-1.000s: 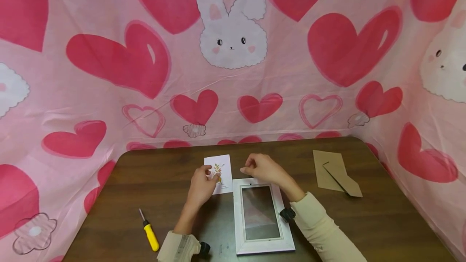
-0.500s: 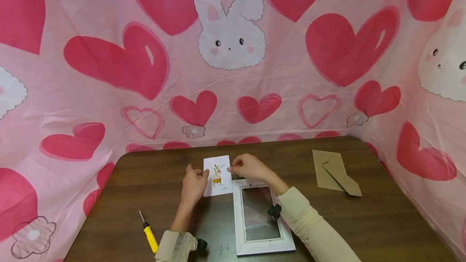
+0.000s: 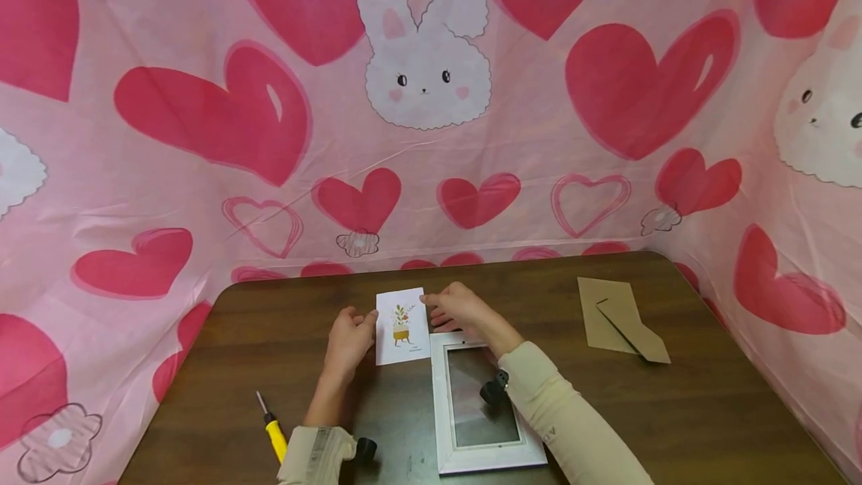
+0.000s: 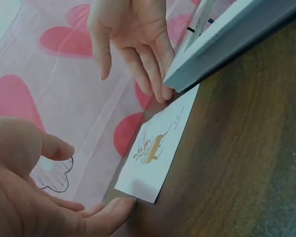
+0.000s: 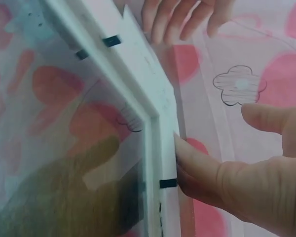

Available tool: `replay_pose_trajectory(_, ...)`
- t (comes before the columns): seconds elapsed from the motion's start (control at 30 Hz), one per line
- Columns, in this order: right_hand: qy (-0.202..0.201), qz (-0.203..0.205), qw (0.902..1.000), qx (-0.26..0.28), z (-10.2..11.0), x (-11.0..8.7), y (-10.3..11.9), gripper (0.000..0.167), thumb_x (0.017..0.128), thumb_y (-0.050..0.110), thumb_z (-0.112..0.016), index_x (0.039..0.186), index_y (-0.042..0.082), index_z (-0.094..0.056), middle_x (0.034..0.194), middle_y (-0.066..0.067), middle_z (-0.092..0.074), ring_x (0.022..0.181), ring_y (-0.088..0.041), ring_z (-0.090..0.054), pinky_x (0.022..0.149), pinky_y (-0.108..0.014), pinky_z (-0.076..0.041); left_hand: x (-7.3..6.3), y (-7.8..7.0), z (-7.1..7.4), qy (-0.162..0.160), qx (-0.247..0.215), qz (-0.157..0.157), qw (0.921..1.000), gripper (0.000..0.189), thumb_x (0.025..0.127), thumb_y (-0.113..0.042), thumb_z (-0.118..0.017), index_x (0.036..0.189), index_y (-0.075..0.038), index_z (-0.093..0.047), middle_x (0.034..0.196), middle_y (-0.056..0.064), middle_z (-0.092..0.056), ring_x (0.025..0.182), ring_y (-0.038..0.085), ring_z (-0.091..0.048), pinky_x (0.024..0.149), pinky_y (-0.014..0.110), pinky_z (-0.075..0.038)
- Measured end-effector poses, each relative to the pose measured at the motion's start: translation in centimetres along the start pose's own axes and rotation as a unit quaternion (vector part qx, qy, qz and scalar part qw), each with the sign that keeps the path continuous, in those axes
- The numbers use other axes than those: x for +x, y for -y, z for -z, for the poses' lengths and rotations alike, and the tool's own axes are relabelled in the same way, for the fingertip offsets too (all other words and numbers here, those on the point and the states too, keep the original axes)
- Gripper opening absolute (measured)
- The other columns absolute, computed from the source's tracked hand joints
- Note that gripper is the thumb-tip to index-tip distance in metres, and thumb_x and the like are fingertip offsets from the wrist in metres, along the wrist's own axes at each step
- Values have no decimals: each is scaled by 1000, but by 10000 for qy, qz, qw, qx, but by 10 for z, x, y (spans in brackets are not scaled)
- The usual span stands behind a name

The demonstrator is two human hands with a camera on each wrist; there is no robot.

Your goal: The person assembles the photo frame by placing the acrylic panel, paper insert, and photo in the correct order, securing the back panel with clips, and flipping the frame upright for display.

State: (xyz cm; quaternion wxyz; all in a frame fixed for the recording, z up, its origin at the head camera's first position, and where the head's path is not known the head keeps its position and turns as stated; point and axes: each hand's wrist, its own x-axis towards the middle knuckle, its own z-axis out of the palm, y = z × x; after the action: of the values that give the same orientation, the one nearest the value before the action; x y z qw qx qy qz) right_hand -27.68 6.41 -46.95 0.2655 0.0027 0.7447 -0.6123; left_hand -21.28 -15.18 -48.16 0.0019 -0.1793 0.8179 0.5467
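Note:
A white card [image 3: 402, 350] printed with a plant in a yellow pot lies flat on the table. My left hand [image 3: 349, 341] is at its left edge, and the left wrist view shows those fingers [image 4: 111, 217] extended by the card's end, without a pinch. At the card's upper right edge is my right hand [image 3: 467, 310], fingers loosely extended; whether it touches the card is hard to tell. Just below that hand, a white picture frame [image 3: 485, 459] lies with its glass and inner rim showing, close to the card's lower right corner. My right forearm passes over the frame.
A yellow-handled screwdriver [image 3: 276, 440] lies at the left, partly behind my left sleeve. On the right rests a brown backing board [image 3: 595, 302] with a stand leg [image 3: 633, 335] on it. A pink heart-patterned cloth [image 3: 525, 111] hangs around the table.
My left hand has drawn back left off the card's picture to its left edge. My right hand has moved left to the card's right edge. The frame stays put.

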Motion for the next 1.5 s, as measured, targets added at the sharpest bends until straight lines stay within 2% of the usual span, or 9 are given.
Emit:
replay_pose_trajectory(0.17,351,-236,9966,701,1,9,-1,60,104,30,-63,136,-19,-48,123,-36,-64,100,-36,-73,94,-52,-61,-1,-2,0,219,-443,225,9985,68,107,-24,-55,155,16,-29,149,40,-51,130,48,-63,102,55,-54)
replay_pose_trajectory(0.37,473,-533,9878,1388,0,15,0,61,105,28,-61,137,-22,-47,121,-37,-66,98,-36,-76,96,-53,-58,-2,-7,-3,9,121,78,9999,60,105,-28,-58,148,12,-46,139,34,-61,121,42,-67,104,54,-55)
replay_pose_trajectory(0.47,354,-502,9899,1280,-1,14,1,57,105,27,-61,136,-20,-49,120,-34,-65,95,-32,-73,95,-49,-60,-3,-8,-4,40,278,116,9995,58,105,-29,-58,147,11,-49,138,33,-62,118,40,-67,103,54,-56)
replay_pose_trajectory(0.7,69,-138,9984,542,-5,7,8,59,101,31,-65,133,-18,-51,125,-35,-62,104,-37,-69,96,-51,-60,-2,-9,-2,355,-600,584,9959,58,109,-25,-54,151,13,-39,150,34,-50,131,46,-59,103,53,-56)
replay_pose_trajectory(0.83,67,-172,9986,500,-6,6,8,58,102,31,-65,134,-16,-53,127,-33,-62,107,-37,-68,97,-50,-60,-1,-6,-3,413,-630,624,9952,58,108,-24,-55,150,13,-40,147,32,-52,124,41,-61,101,47,-59)
replay_pose_trajectory(1.0,156,-195,9986,463,-9,5,6,51,104,29,-64,134,-11,-58,126,-27,-64,106,-32,-68,99,-45,-60,-1,1,-8,465,-112,287,9984,49,103,-19,-63,140,12,-55,120,26,-71,95,24,-68,82,32,-57)
replay_pose_trajectory(1.13,376,-67,9982,458,-12,4,5,44,104,27,-65,130,-8,-63,119,-23,-68,99,-28,-69,100,-42,-60,-4,3,-12,449,-122,-159,9988,39,99,-10,-67,132,10,-63,103,22,-76,84,19,-68,72,27,-51)
replay_pose_trajectory(1.3,616,267,9972,320,-13,0,8,42,104,26,-63,129,-8,-62,116,-23,-71,96,-26,-72,100,-44,-59,-9,-6,-13,313,-69,-592,9977,37,98,-7,-69,132,6,-66,99,21,-75,79,19,-67,66,27,-51)
replay_pose_trajectory(1.5,666,450,9967,126,-14,-7,14,42,106,26,-61,131,-8,-62,120,-24,-73,100,-27,-74,100,-45,-59,-17,-21,-10,20,309,-978,9947,34,97,-9,-69,129,2,-69,99,19,-76,76,17,-68,63,27,-52)
